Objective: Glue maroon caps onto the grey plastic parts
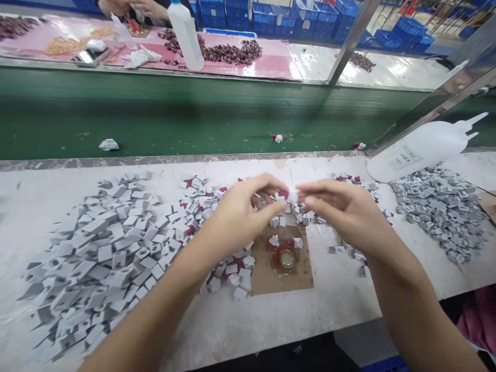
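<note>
My left hand (pixel 250 206) is closed in a pinch on a small red-and-white plastic piece (pixel 284 195), held above the table. Facing it, my right hand (pixel 343 209) has its thumb and fingers drawn together at a small white piece (pixel 293 198). The two pieces touch or nearly touch; blur hides which. Below the hands lies a square of brown cardboard (pixel 282 279), wet in places. On it sit a bottle cap (pixel 287 258) in a reddish puddle and a few small white and red pieces (pixel 274 241).
Left is a big heap of light-grey blocks (pixel 112 248), with red-and-white pieces (pixel 197 199) beside it. Darker grey parts (pixel 442 212) are piled right, next to a tilted white squeeze bottle (pixel 418 147). Beyond runs a green conveyor belt (pixel 174 113); across it, a person's hands (pixel 134 8).
</note>
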Tool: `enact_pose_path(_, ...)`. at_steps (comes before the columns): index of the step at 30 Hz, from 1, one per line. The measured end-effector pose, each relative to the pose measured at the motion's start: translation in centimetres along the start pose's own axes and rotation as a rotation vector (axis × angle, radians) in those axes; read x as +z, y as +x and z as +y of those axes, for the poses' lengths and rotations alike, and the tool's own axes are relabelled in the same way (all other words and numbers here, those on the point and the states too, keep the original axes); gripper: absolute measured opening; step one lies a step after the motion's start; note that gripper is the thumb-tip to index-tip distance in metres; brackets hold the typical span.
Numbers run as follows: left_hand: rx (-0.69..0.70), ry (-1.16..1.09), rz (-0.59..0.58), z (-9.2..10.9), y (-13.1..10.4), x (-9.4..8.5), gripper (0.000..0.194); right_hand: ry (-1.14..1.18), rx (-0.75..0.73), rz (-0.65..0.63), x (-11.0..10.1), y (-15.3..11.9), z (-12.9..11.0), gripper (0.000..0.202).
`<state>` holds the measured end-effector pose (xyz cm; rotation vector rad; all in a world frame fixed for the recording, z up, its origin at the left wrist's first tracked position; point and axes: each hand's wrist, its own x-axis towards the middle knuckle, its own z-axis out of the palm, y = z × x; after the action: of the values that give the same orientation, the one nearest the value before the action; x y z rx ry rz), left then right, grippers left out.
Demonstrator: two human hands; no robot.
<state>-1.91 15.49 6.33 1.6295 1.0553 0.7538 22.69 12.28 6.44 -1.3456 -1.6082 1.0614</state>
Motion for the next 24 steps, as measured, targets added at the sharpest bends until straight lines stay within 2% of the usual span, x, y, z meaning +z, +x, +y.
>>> enact_pose_path(4, -0.132, 0.265, 0.249, -0.9, 6.3, -2.1, 0.017, -0.515, 0.073, 0.109, 0.4, 8.8, 1.7, 0.041)
enact_pose_path(6, -0.215, 0.329, 0.324, -1.8, 9.8, -2.9, 0.020, -0.571, 0.080, 0.113, 1.9, 13.6, 2.5, 0.050)
enact_pose_path(9, -0.283, 0.381, 0.370, -3.7, 14.1, -3.3, 0.020, -0.568, 0.095, 0.111, 4.3, 19.5, 3.7, 0.046)
enact_pose_path(11, -0.317, 0.407, 0.374, -5.1, 16.1, -3.2, 0.016, -0.558, 0.124, 0.117, 5.4, 21.9, 4.4, 0.035)
enact_pose_path(13, -0.347, 0.425, 0.347, -6.2, 17.4, -3.0, 0.014, -0.530, 0.145, 0.128, 5.7, 23.0, 4.8, 0.026)
enact_pose_path(16, -0.382, 0.450, 0.280, -6.9, 18.6, -2.8, 0.032, -0.436, 0.163, 0.133, 4.9, 22.2, 4.3, 0.024)
enact_pose_path(20, -0.412, 0.538, 0.244, -6.0, 18.3, -3.4, 0.035, -0.279, 0.179, 0.110, 2.8, 17.1, 2.2, 0.018)
enact_pose_path(22, -0.411, 0.590, 0.238, -5.1, 16.5, -4.0, 0.035, -0.211, 0.190, 0.140, 1.4, 13.2, 1.2, 0.019)
enact_pose_path(24, -0.386, 0.630, 0.216, -3.8, 13.1, -4.8, 0.041, -0.235, 0.192, 0.111, 0.0, 8.7, 0.9, 0.023)
